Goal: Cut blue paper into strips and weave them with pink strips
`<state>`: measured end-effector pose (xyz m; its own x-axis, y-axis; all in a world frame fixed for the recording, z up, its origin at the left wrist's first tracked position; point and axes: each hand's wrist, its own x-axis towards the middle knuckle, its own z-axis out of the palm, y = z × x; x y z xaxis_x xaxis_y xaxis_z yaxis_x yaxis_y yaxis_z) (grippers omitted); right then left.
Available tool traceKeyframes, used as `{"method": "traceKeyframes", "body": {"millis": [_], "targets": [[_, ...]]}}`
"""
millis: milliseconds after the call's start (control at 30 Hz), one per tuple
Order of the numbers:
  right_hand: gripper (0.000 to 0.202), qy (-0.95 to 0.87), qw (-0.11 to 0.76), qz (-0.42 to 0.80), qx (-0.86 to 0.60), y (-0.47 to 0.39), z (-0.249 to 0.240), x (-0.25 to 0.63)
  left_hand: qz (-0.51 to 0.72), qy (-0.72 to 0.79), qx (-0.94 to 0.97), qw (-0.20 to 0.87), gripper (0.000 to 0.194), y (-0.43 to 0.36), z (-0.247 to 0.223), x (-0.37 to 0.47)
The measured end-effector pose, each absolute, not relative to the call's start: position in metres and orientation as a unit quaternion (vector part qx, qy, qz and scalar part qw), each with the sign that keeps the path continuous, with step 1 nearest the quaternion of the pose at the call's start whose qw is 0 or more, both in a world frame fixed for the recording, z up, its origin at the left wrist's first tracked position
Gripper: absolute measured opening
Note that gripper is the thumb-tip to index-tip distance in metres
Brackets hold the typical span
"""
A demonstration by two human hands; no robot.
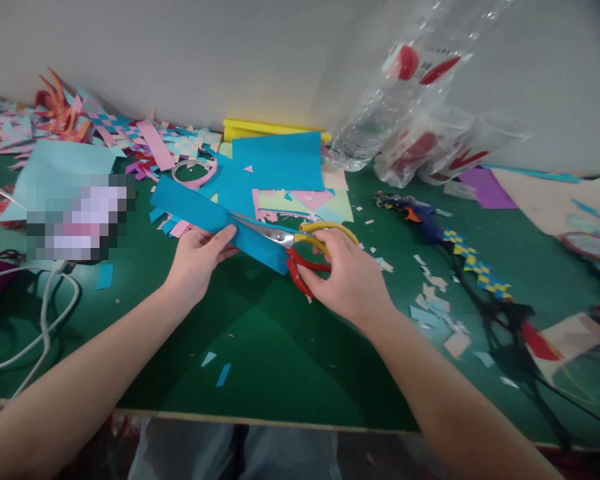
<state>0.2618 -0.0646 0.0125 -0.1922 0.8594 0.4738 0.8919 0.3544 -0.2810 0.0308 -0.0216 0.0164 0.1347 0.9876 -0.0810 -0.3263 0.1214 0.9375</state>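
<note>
A long blue paper strip slants across the middle, pinched near its centre by my left hand, thumb on top. My right hand is closed round the yellow and red handles of the scissors. The scissor blades point left and lie along the strip's upper edge, where a narrow blue sliver runs beside them. Just behind the strip are a larger blue sheet, a roll of tape and pale paper pieces.
Paper scraps lie to the right on the green table. Plastic bottles and cups stand at the back. A pixelated phone-like object with a white cable is at left. A woven strip lies right.
</note>
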Motion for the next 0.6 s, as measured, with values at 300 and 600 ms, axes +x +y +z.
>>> {"method": "traceKeyframes", "body": {"millis": [300, 600], "targets": [[0.033, -0.776, 0.296, -0.053, -0.554, -0.0651, 0.0108, 0.2618, 0.514, 0.414, 0.402, 0.634, 0.021, -0.0232, 0.0180, 0.0314], [0.034, -0.769, 0.295, -0.036, -0.566, -0.0646, 0.0111, 0.2631, 0.572, 0.423, 0.386, 0.587, 0.021, -0.0202, 0.0200, 0.0300]]}}
